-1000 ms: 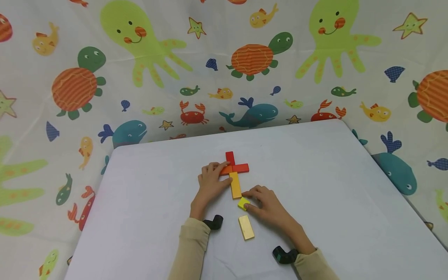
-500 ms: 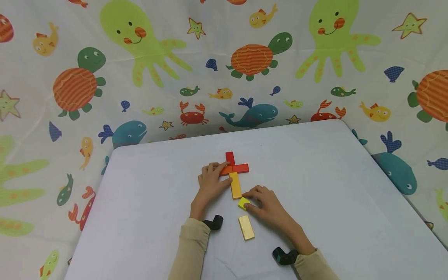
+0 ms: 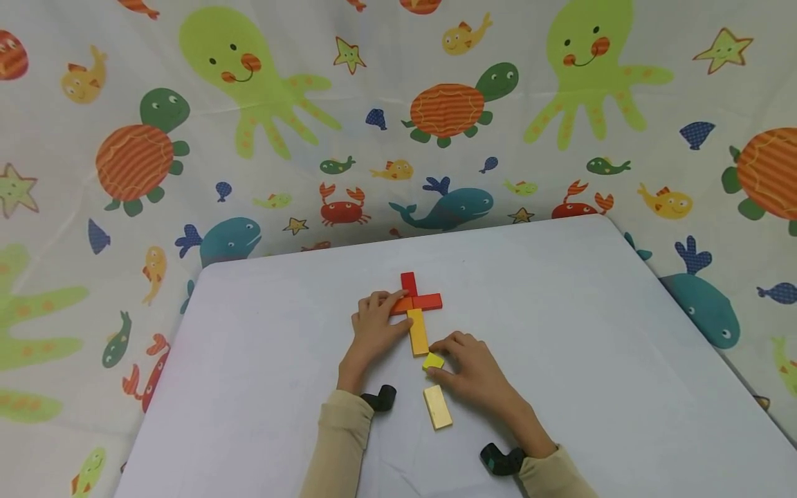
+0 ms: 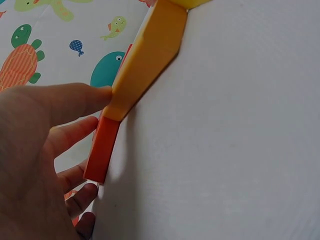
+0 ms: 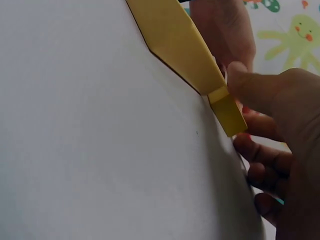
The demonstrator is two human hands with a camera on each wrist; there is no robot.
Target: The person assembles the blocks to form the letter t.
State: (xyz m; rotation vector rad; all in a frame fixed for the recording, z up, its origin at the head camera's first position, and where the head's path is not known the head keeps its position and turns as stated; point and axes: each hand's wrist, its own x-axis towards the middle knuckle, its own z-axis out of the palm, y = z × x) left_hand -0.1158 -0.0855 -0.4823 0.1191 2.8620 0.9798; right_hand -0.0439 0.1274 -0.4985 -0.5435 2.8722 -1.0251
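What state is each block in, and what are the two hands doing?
Left hand: touching two blocks.
Right hand: pinching one block.
Far red block: lying flat.
Crosswise red block: lying flat, untouched.
Orange block: flat, partly covered in the head view.
Amber block: flat, touched by a thumb.
Small yellow block: pinched.
Pale yellow block: flat, apart, untouched.

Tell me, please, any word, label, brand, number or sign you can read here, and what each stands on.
None can be read. The blocks show plain coloured faces, and the backdrop carries printed sea animals without lettering.
A small green mark on the black device by the right sleeve is too small to make out.
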